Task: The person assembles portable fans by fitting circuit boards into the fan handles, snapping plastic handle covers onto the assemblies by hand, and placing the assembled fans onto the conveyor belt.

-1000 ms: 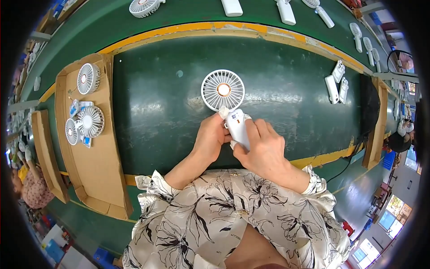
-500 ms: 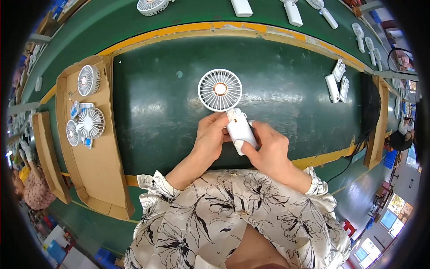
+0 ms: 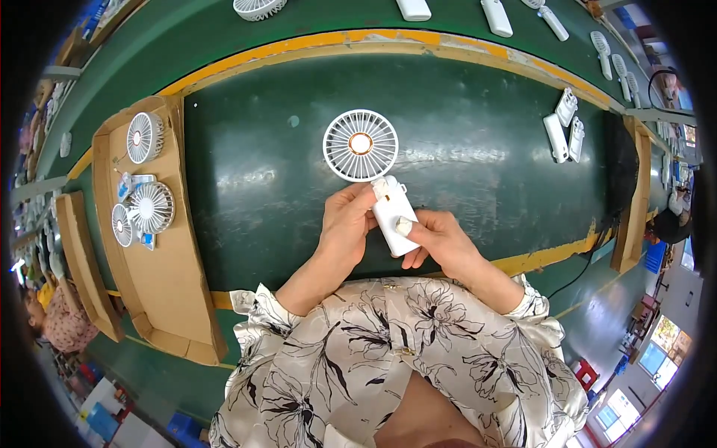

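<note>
Head view: left hand (image 3: 346,224) grips handle (image 3: 390,216) near its top, right hand (image 3: 446,243) lower down; fan (image 3: 361,144) just beyond both. Best: even pressure, no twisting.

Plainly a factory floor around us: a scuffed green worktop (image 3: 246,246), a green belt (image 3: 336,15) beyond it dotted with white fans (image 3: 602,56), a cardboard tray (image 3: 168,291) holding fan heads (image 3: 152,207), another person (image 3: 69,321) off left.

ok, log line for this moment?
left hand: on white handle, upper end | right hand: on handle, lower part | fan head: beyond handle's upper end | cardboard tray: at left
</note>
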Motion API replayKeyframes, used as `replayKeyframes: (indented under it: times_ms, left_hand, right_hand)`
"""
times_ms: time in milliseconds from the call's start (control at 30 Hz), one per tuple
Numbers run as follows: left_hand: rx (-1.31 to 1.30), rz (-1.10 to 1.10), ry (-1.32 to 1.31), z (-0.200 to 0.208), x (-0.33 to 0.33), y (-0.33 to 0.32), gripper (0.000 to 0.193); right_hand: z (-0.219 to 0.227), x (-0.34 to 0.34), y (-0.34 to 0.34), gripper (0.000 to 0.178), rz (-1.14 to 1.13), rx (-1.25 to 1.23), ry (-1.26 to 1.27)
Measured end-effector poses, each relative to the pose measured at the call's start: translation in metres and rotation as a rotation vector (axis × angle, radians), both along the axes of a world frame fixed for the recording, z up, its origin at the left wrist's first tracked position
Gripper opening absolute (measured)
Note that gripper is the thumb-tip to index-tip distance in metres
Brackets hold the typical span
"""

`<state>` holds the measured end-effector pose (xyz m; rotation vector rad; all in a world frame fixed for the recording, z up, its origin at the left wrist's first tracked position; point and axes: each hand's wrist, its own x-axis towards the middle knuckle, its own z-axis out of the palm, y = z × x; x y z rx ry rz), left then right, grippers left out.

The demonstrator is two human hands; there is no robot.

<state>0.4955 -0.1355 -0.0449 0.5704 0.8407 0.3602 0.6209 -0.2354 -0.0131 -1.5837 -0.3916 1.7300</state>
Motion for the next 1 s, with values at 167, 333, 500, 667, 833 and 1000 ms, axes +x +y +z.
replayKeyframes:
  times_ms: [167, 333, 500, 667, 833, 1000]
  left_hand:
    - [-0.010, 0.018, -0.029, 0.000, -0.001, 0.000, 0.027]
    - [-0.038, 0.011, -0.067, -0.003, 0.001, -0.004, 0.025]
    - [-0.038, 0.012, -0.192, -0.001, 0.002, -0.003, 0.025]
    - [0.103, -0.026, -0.279, -0.002, -0.003, -0.006, 0.037]
    - [0.133, -0.034, -0.323, -0.004, -0.003, -0.010, 0.048]
    - [0.136, 0.006, -0.326, -0.003, 0.001, -0.011, 0.037]
  right_hand:
    - [0.001, -0.002, 0.000, 0.028, 0.027, 0.003, -0.049]
    - [-0.008, -0.005, 0.004, 0.025, -0.011, 0.077, -0.103]
    - [-0.014, -0.008, 0.013, 0.025, -0.099, 0.188, -0.130]
    - [-0.005, -0.010, 0.013, 0.027, -0.043, 0.186, -0.323]
    - [0.001, -0.011, 0.012, 0.028, -0.035, 0.210, -0.391]
    - [0.000, -0.010, 0.011, 0.027, -0.057, 0.230, -0.379]
